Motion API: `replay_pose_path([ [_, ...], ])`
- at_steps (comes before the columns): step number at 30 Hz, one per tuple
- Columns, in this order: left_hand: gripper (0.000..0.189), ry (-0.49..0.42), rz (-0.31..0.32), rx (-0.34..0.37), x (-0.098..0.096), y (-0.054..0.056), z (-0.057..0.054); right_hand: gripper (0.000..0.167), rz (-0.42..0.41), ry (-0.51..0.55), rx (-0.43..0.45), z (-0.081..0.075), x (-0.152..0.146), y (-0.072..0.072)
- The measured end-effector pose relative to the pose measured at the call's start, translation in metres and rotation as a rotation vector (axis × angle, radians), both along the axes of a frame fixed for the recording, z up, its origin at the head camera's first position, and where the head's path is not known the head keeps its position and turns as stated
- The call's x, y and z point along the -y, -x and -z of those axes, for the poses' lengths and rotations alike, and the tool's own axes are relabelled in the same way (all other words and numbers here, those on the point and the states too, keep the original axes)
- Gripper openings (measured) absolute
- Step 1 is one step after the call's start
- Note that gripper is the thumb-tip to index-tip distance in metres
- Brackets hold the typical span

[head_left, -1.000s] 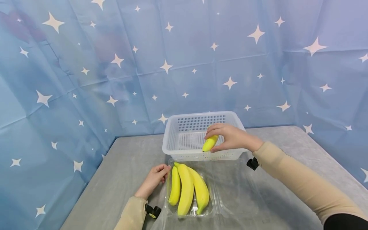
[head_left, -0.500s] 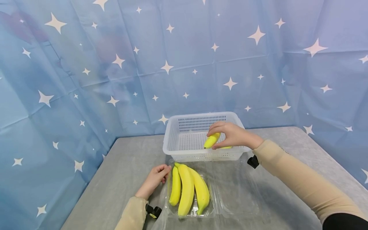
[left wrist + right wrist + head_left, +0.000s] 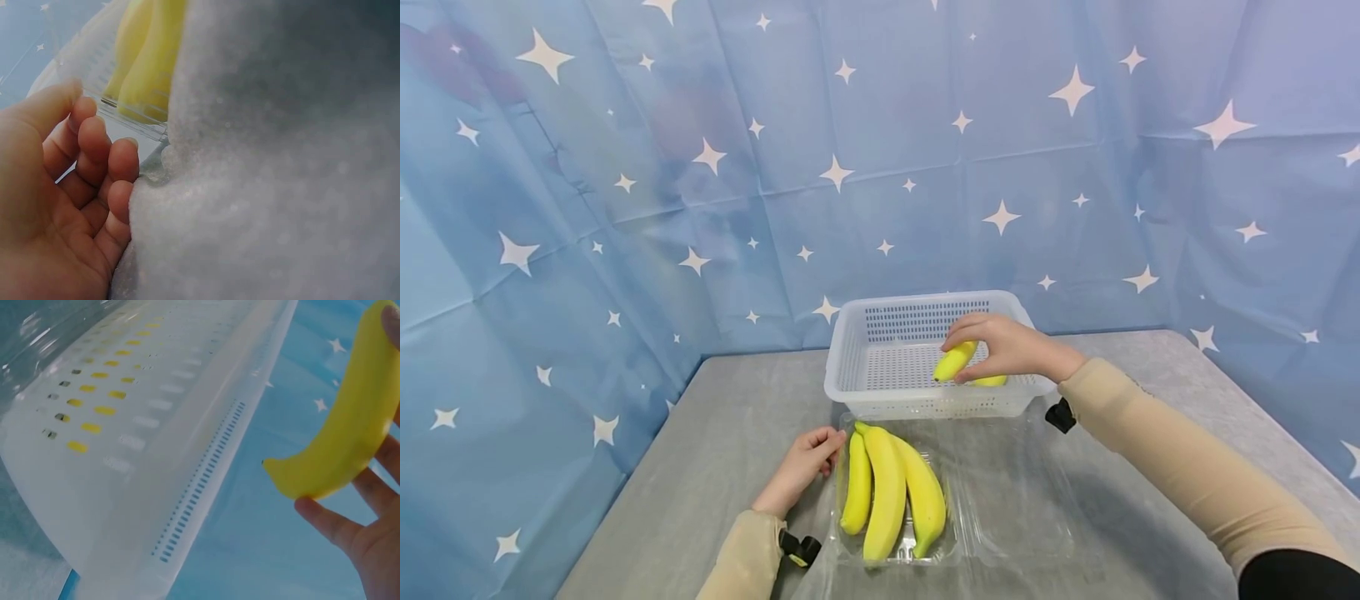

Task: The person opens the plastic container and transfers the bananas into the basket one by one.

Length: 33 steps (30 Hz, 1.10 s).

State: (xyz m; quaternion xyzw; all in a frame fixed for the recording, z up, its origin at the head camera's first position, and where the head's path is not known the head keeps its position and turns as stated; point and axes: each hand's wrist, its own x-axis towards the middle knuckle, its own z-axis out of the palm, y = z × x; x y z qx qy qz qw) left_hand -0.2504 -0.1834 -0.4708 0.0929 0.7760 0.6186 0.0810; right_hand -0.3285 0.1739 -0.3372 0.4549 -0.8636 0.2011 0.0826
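My right hand (image 3: 1003,346) grips a small yellow banana (image 3: 955,362) over the right part of a white slotted plastic basket (image 3: 850,402). In the right wrist view, fingers and thumb curve around this banana (image 3: 340,434). Part of another banana (image 3: 990,381) shows inside the basket below the hand. My left hand (image 3: 805,463) pinches the left rim of a clear plastic clamshell box (image 3: 955,546); the left wrist view has its thumb and forefinger at that rim. Inside the box, side by side, lie a small banana (image 3: 856,487) and two larger bananas (image 3: 886,500).
The clamshell's clear lid (image 3: 1022,500) lies folded out to the right. Everything stands on a grey table (image 3: 722,417). A blue curtain with white stars (image 3: 880,150) hangs close behind the basket.
My right hand has shifted slightly right and up with its banana, and the banana inside the basket has come into view below it. The left hand stays in place.
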Motion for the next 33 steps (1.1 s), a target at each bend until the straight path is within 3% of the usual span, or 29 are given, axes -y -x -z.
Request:
replay_pose_path([
  [5,0.039,0.005,-0.021,-0.015,0.004,0.009,0.016,0.042,0.026,-0.012,0.002,-0.002,-0.001,0.004],
  [19,0.043,0.016,-0.024,-0.031,0.006,0.004,0.021,0.042,0.054,-0.032,0.082,0.001,-0.004,0.018],
  [33,0.039,0.029,-0.028,-0.039,0.003,0.006,0.018,0.037,0.108,-0.068,0.062,0.006,-0.006,0.031],
])
